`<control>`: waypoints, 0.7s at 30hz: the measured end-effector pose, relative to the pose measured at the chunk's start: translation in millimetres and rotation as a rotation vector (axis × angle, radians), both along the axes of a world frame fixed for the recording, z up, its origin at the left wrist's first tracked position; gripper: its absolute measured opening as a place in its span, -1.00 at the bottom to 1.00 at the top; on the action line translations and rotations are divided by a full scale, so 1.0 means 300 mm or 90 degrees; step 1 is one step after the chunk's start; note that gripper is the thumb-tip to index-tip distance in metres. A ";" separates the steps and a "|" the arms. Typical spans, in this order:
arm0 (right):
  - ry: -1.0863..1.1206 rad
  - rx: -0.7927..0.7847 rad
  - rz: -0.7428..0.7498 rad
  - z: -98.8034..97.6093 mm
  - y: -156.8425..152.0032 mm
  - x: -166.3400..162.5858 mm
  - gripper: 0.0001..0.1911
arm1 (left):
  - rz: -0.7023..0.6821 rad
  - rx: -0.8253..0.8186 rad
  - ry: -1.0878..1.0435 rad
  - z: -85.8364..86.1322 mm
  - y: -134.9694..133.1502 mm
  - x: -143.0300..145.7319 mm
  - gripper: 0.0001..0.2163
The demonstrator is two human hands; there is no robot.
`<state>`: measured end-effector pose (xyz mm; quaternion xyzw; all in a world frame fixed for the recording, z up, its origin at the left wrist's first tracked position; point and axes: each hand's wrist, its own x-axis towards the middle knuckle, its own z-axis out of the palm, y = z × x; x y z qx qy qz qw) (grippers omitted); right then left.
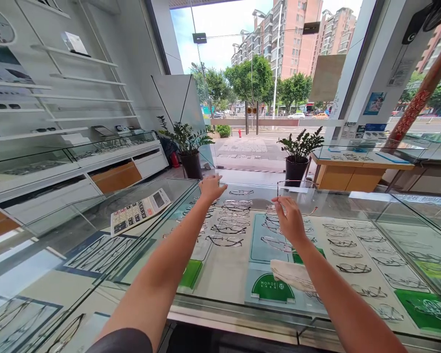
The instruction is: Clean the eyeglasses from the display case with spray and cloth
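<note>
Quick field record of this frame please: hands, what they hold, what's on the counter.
setting: shop, glass counter with frames laid out under the glass
left hand: open, flat at the counter's far edge
right hand: pinches thin glasses above the counter
on counter: cloth by the right forearm; calculator at left
behind: two potted plants by the window

Head-worn view, forward and down, close over glass counter [224, 282], toward street window [228, 29].
</note>
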<state>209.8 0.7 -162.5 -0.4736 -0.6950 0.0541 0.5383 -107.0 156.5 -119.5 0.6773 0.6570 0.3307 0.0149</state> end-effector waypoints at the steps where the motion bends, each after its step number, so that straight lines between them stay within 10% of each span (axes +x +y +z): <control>1: 0.009 -0.001 0.000 0.002 0.002 0.004 -0.61 | -0.009 0.034 -0.006 0.018 -0.023 0.016 -0.51; 8: 0.129 -0.012 0.048 0.015 0.021 0.027 -0.58 | -0.318 0.243 -0.447 0.013 -0.264 0.251 -0.68; 12: 0.161 -0.040 0.072 0.018 0.026 0.031 -0.54 | -0.485 0.061 -0.717 -0.049 -0.349 0.338 -0.36; 21: 0.246 -0.140 0.180 0.028 0.009 0.019 -0.55 | -0.612 -0.352 -0.973 -0.042 -0.404 0.299 -0.47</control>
